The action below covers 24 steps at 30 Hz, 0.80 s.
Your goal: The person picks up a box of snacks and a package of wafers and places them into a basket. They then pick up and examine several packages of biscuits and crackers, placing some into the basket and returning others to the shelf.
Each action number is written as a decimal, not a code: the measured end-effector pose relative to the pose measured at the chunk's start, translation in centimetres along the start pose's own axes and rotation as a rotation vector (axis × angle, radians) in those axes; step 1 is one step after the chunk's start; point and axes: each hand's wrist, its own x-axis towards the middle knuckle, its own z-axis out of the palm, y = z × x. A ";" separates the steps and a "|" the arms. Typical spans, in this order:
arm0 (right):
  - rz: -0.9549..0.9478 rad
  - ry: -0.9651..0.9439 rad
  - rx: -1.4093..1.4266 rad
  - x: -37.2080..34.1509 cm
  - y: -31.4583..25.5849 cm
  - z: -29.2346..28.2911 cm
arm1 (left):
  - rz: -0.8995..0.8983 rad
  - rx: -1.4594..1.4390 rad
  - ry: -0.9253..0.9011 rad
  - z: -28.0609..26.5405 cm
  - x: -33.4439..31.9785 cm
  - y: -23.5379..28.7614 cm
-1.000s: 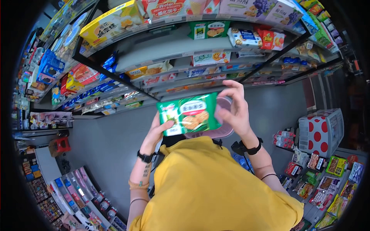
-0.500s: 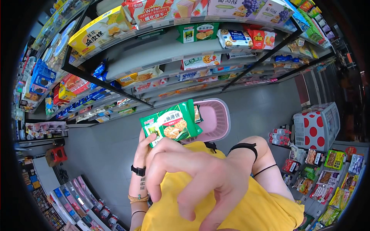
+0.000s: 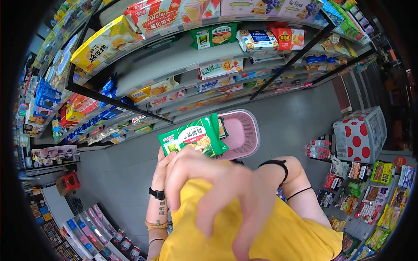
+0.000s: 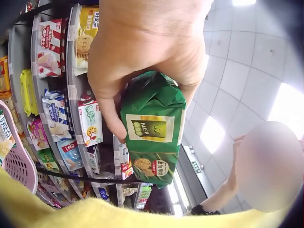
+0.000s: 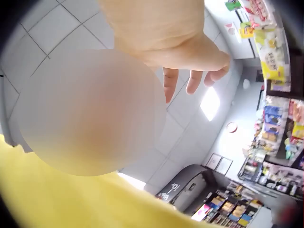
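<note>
My left hand (image 3: 163, 164) grips a green pack of biscuits (image 3: 188, 135) in front of the body, with the thumb on its front face. In the left wrist view, the hand (image 4: 147, 42) holds the pack (image 4: 154, 126) by one end, thumb on one side and fingers round the other. My right hand (image 3: 222, 187) is raised close to the head camera, blurred, its fingers loosely bent with nothing between them. It overlaps the pack's lower edge in the head view. In the right wrist view, the hand (image 5: 161, 42) is beside a blurred round patch, fingers hanging loosely.
A pink basket (image 3: 256, 132) is behind the pack, with another package (image 3: 222, 128) at its left side. Shelves (image 3: 152, 71) of biscuits and snacks run across the front. A similar green pack (image 3: 213, 35) sits on an upper shelf. Snack racks (image 3: 370, 200) stand at the right.
My right hand has left the pack's right end and risen close to the head camera. The pack has shifted a little left in view and tilted, still in my left hand.
</note>
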 end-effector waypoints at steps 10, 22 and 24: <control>0.392 0.543 -1.472 -5.3 9.7 -27.7 | 0.153 -0.112 -0.058 -1.8 0.8 -1.2; 0.686 0.281 -1.618 -2.5 15.5 -40.5 | 0.242 -0.208 0.048 -1.9 -1.1 -1.1; 0.569 0.297 -1.572 -2.8 16.5 -41.3 | 0.245 -0.186 0.055 -2.1 -0.9 -1.0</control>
